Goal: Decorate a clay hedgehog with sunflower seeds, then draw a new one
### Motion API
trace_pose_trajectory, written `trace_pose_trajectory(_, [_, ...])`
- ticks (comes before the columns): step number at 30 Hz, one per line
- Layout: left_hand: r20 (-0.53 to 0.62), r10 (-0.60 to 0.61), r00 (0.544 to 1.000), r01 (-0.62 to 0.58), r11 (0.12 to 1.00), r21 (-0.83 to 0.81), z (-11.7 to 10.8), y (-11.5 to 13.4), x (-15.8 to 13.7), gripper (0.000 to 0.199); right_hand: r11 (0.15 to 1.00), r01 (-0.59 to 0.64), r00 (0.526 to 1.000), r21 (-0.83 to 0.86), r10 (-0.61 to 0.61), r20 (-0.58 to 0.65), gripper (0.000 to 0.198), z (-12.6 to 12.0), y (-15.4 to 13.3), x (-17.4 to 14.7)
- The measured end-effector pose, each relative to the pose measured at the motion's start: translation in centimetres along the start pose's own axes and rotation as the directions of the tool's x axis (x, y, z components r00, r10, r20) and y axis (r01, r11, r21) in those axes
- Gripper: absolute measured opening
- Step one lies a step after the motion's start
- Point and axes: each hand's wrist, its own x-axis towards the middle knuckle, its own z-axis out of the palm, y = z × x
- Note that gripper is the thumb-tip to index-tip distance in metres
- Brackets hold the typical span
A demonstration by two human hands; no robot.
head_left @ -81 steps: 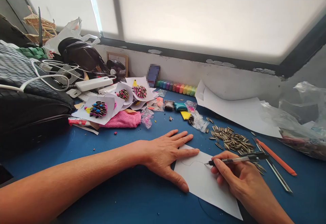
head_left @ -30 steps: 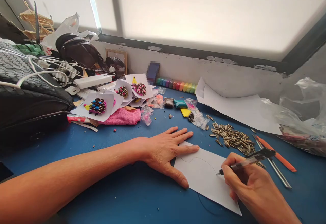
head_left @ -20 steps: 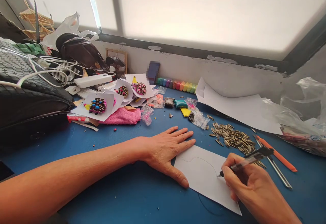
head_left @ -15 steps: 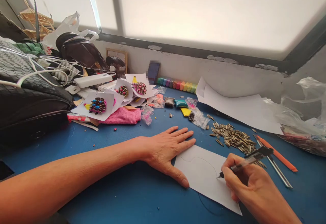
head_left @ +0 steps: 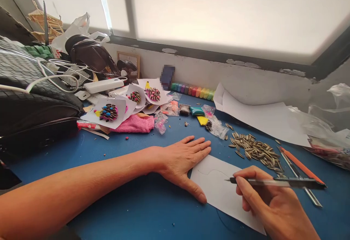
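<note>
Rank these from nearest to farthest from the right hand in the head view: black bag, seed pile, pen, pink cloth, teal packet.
1. Pen: held in the right hand.
2. Seed pile: just beyond it.
3. Teal packet: farther back, to the left.
4. Pink cloth: farther left.
5. Black bag: at the left edge.

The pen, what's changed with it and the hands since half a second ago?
The pen, still in the right hand, leans lower, its tip moved left and away from the person. The left hand stays partly over the paper; the seeds look unmoved.
</note>
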Motion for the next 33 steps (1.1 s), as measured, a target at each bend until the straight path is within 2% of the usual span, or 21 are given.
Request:
trace_pose_trajectory(2, [-0.003,0.000,1.000,0.000,1.000,-0.015,0.0,0.0,0.0,0.111,0.998,0.027,1.000,0.065,-0.026,-0.012,0.024,0.9,-0.3,-0.4])
trace_pose_trajectory(7, [-0.005,0.003,1.000,-0.003,1.000,-0.028,0.0,0.1,-0.1,0.111,0.985,0.074,0.992,0.158,-0.089,0.085,0.021,2.3,-0.2,-0.3])
trace_pose_trajectory(20, [-0.025,0.016,1.000,-0.017,0.999,-0.036,0.0,0.0,0.0,0.108,0.938,0.335,0.917,0.092,-0.347,0.196,0.020,2.7,1.3,1.4])
trace_pose_trajectory(25, [-0.028,0.016,0.999,-0.017,0.999,-0.033,0.0,-0.1,0.0,0.109,0.931,0.355,0.907,0.079,-0.364,0.213,0.020,2.8,1.2,1.3])
trace_pose_trajectory(30, [-0.029,0.019,0.999,-0.020,0.999,-0.028,0.0,-0.1,0.0,0.108,0.943,0.323,0.931,0.085,-0.333,0.153,0.019,3.1,1.0,1.2])
trace_pose_trajectory(33, [-0.034,0.024,0.999,-0.025,0.999,-0.023,0.0,-0.1,0.0,0.108,0.945,0.309,0.931,0.105,-0.323,0.170,0.018,3.2,0.8,1.2])
